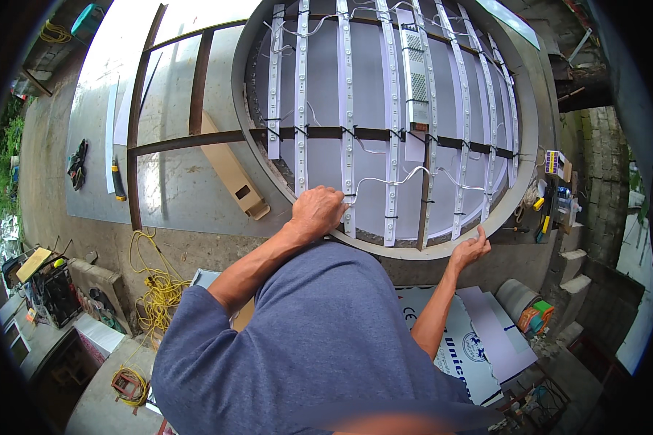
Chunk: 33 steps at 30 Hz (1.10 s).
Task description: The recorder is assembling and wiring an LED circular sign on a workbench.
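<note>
In front of me lies a large round metal sign frame (527,156), with several upright LED strips (347,101) fixed across dark crossbars by black ties. My left hand (318,212) is over the near left rim, its fingers pinched beside the lower part of a strip. A white wire (390,180) runs close to those fingertips; what they hold is hidden. At the near right rim is my right hand (470,251), fingers apart and one pointing up along the rim's outer side. Between the strips sits a perforated metal power supply (416,76).
Left of the ring, a brown cardboard box (233,174) lies by a dark steel frame (134,174). Farther left is a yellow-and-black handled tool (118,183). A coiled yellow cable (159,293) lies on the floor. Tools and small boxes (556,164) stand at right.
</note>
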{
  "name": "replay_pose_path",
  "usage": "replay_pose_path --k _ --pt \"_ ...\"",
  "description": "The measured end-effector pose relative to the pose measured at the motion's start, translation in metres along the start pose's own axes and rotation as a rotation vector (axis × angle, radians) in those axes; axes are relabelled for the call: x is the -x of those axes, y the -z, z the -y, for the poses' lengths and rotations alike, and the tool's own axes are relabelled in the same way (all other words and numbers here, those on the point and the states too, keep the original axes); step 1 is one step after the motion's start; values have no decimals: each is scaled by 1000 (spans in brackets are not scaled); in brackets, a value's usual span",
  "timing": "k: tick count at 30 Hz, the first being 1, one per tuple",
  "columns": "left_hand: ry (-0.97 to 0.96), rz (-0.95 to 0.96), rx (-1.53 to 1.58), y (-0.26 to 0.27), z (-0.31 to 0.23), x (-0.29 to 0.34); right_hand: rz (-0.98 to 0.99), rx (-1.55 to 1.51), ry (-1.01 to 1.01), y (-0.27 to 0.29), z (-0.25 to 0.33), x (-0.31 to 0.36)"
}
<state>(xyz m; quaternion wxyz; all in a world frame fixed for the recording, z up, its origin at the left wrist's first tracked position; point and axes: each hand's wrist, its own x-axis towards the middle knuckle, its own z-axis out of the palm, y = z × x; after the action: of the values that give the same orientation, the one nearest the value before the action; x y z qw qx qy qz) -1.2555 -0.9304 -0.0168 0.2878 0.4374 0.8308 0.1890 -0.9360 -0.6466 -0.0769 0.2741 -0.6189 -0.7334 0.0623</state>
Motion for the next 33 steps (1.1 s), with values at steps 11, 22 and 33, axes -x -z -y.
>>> replay_pose_path --k 11,22,33 --pt "-11 0 -4 0 1 0 -21 32 57 1 3 0" --pt "7 17 -21 3 -3 0 -15 63 52 0 -2 1" --pt "12 15 -16 3 -3 0 17 31 2 2 -1 0"
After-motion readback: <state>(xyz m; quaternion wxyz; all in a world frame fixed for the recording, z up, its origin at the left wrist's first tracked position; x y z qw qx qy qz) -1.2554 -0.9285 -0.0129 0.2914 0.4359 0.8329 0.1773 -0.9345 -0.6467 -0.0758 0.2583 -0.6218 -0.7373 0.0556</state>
